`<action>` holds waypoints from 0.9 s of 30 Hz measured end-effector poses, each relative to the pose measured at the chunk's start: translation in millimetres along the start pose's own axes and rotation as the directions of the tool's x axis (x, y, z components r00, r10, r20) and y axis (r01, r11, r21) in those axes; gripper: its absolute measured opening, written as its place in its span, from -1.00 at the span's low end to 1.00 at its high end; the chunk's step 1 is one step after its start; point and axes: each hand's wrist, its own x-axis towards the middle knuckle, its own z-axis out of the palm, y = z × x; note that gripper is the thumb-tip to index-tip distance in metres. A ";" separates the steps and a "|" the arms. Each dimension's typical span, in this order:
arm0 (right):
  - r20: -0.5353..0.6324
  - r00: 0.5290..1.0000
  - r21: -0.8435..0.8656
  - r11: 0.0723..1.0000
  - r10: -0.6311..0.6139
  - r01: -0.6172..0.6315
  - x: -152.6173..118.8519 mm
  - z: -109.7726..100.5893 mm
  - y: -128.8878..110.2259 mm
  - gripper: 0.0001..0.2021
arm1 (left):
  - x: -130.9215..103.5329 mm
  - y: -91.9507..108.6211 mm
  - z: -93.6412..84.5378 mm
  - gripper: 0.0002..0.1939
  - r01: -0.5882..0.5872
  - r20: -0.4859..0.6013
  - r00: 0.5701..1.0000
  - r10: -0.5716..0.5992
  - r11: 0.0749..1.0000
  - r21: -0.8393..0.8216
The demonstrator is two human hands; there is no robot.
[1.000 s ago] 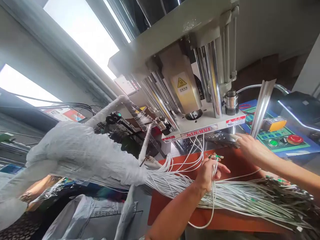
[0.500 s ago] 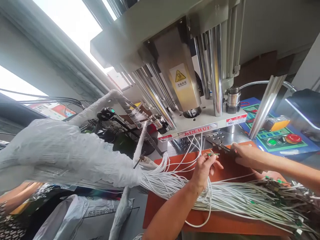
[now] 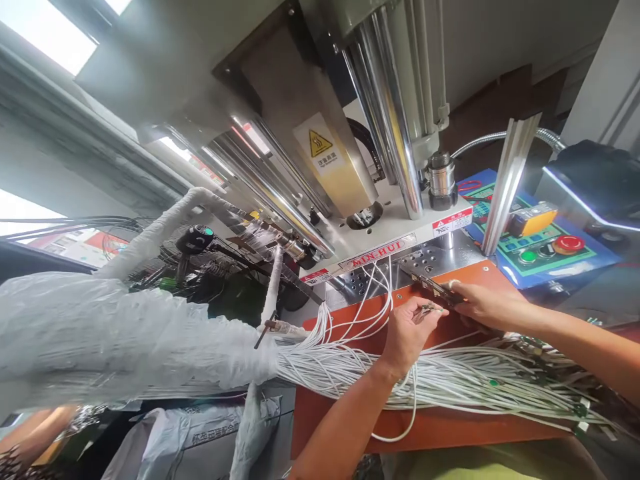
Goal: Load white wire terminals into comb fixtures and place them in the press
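My left hand point(image 3: 409, 333) pinches a small connector end point(image 3: 429, 309) of a white cable over the orange board point(image 3: 345, 427). To its right, my right hand point(image 3: 473, 303) grips the near end of a dark metal fixture point(image 3: 433, 287), whose far end points under the press. The connector is close to the fixture; whether they touch is unclear. A thick bundle of white cables point(image 3: 340, 370) runs beneath my left wrist, with green-and-metal ends point(image 3: 580, 407) at the right.
The MIN-HUI press point(image 3: 377, 257) stands ahead, with a heat warning label. A blue control panel point(image 3: 555, 253) is at the right. Plastic-wrapped cables point(image 3: 125, 340) hang from a wrapped frame point(image 3: 155, 227) at left. Another person's arm point(image 3: 37, 430) shows lower left.
The camera view has shifted. My left hand has moved nearer to the fixture and my right hand, and its fingers have closed in more around the connector end.
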 end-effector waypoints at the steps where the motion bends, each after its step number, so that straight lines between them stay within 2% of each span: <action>1: -0.003 1.000 -0.027 1.000 0.010 -0.010 -1.3 -0.4 -1.5 -0.92 | -1.0 -0.2 1.4 -0.84 -0.021 0.017 1.000 0.020 0.998 0.060; 4: -0.054 0.999 -0.144 0.990 -0.002 -0.006 -4.2 -0.5 -3.9 -0.82 | -2.2 -3.7 3.8 -0.85 -0.060 0.049 0.997 0.051 0.981 0.187; 6: -0.098 0.992 -0.197 0.979 -0.077 0.057 -4.7 1.2 -3.1 -0.80 | -1.1 -8.2 4.3 -0.84 -0.075 0.042 0.997 0.067 0.968 0.240; 10: -0.143 0.959 -0.094 0.968 -0.245 0.233 -2.0 7.9 4.6 -0.82 | 2.1 -15.8 5.2 -0.86 -0.089 0.032 0.996 0.083 0.942 0.323; 14: -0.164 0.949 0.008 0.962 -0.268 0.273 1.4 13.1 13.5 -0.78 | 2.4 -18.3 5.9 -0.84 -0.058 0.018 0.998 0.056 0.932 0.359; 19: -0.225 0.915 0.029 0.937 -0.333 0.348 4.8 16.0 18.3 -0.79 | 1.3 -21.4 5.4 -0.83 -0.069 0.024 0.998 0.065 0.925 0.373; 27: -0.248 0.919 -0.020 0.950 -0.306 0.311 3.5 21.0 18.2 -0.77 | 0.4 -20.3 5.8 -0.87 -0.112 0.037 0.994 0.106 0.899 0.424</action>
